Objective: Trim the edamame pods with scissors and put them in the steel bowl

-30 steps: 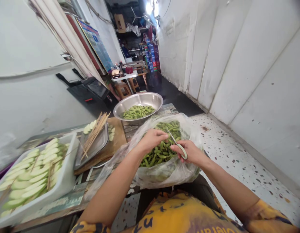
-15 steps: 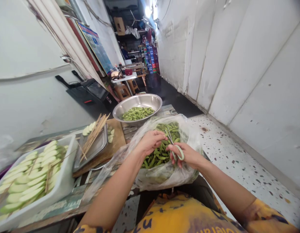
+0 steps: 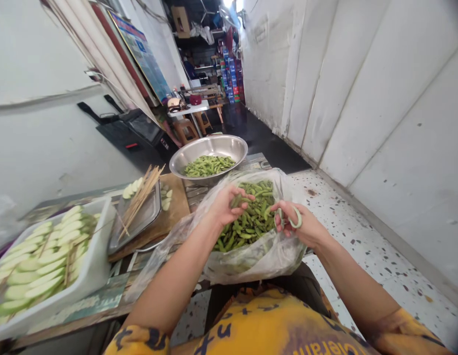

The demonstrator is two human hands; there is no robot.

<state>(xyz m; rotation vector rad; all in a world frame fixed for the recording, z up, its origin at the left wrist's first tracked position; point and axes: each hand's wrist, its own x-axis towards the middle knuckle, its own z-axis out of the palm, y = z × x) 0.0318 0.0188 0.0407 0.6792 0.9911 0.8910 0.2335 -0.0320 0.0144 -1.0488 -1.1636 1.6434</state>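
Green edamame pods [image 3: 244, 229] fill a clear plastic bag [image 3: 251, 268] that lies open in front of me. Over the bag's left side, my left hand [image 3: 223, 209] has its fingers curled round a green edamame pod [image 3: 237, 200], partly hidden by them. My right hand [image 3: 306, 224] holds scissors [image 3: 297, 217] with pale green handles at the bag's right side. The scissor blades point up and away and look blurred against the plastic. Beyond the bag, a wide steel bowl [image 3: 214, 144] has more pods [image 3: 209, 166] in it.
On the left stands a white tub [image 3: 97, 256] of skewered pale green slices. Beside it, wooden sticks [image 3: 142, 197] lie across a metal tray [image 3: 155, 209] on a wooden board [image 3: 182, 199]. A white wall [image 3: 380, 108] runs along the right.
My hands have moved apart: the right, with the scissors, has gone right, away from the left fingers. The left hand has shifted slightly left and its fingers have curled. The view has tilted slightly.
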